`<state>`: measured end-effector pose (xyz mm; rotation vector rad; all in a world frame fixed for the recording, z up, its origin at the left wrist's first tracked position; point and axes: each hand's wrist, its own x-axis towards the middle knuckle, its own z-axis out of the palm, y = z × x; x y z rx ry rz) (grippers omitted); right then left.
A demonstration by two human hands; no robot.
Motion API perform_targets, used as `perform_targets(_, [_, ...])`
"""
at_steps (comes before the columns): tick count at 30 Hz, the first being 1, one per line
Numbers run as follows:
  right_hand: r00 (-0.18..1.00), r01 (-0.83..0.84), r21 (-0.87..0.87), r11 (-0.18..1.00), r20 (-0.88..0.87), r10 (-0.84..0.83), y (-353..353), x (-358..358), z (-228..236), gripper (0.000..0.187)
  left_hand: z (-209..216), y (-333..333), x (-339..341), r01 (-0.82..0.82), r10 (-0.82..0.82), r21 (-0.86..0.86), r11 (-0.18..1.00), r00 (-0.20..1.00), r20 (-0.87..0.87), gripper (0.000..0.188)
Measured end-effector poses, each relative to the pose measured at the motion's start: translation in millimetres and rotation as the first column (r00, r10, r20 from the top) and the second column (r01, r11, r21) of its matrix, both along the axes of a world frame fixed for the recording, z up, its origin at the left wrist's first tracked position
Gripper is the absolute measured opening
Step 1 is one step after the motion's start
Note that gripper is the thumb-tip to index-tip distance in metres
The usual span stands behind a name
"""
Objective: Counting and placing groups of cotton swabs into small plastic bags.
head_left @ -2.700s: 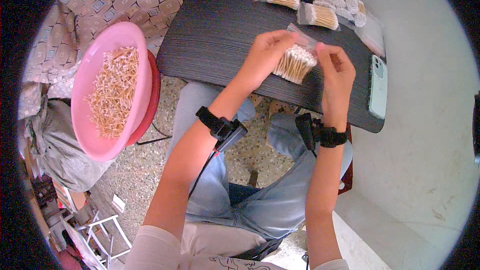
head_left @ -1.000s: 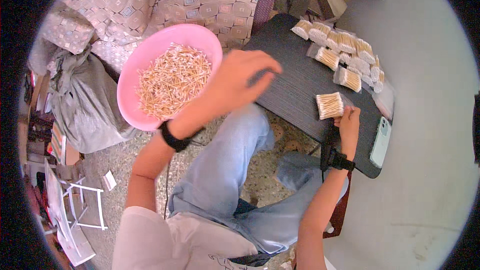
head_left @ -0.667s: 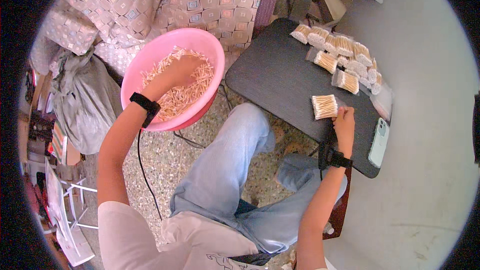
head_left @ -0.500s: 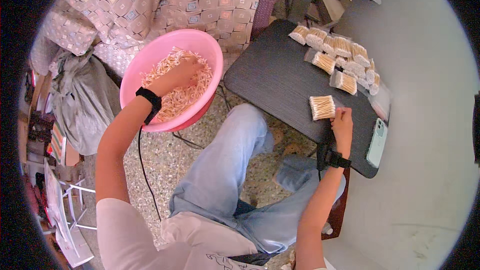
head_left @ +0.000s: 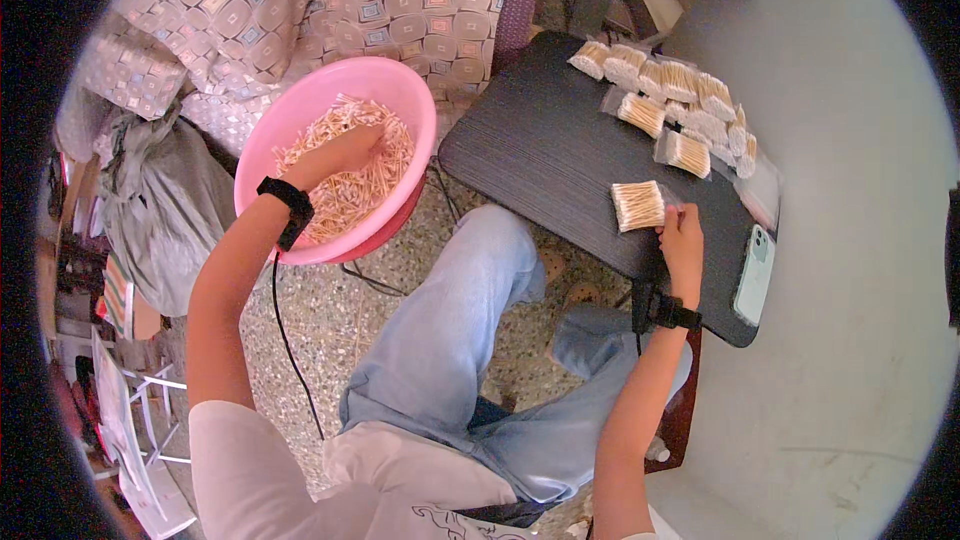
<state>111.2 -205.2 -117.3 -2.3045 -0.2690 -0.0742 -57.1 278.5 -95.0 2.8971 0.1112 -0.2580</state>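
Observation:
A pink plastic tub [head_left: 397,80] at the left holds a heap of loose cotton swabs [head_left: 385,175]. My left hand [head_left: 350,150] is down in that heap, its fingers curled among the swabs and their tips hidden. Over on the dark table [head_left: 540,130], my right hand [head_left: 683,232] pinches the edge of a small clear bag filled with cotton swabs [head_left: 637,206]. This bag lies flat near the table's front edge, the swabs side by side in it.
Several filled swab bags [head_left: 680,90] are piled at the table's far right. Clear plastic packaging [head_left: 760,185] and a pale green phone [head_left: 754,275] lie along its right side, by the wall [head_left: 850,240]. A grey sack [head_left: 170,210] stands left of the tub.
My left hand has shifted slightly left and lower among the swabs. The right hand keeps its hold on the bag; the whole view has moved a little.

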Motion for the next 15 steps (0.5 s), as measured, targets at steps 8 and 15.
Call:
perform_targets(8, [0.993, -0.031, 0.026, 0.999, 0.118, 0.027, 0.3, 2.9, -8.0, 0.024, 3.8, 18.9, -13.1, -0.108, 0.090, 0.110, 0.988, 0.983, 0.157, 0.030])
perform_targets(15, [0.998, -0.030, 0.020, 0.999, -0.062, 0.031, 5.7, -3.8, 10.3, 0.022, 55.2, 10.8, -7.9, -0.198, 0.146, 0.202, 0.959, 0.958, 0.248, 0.031])
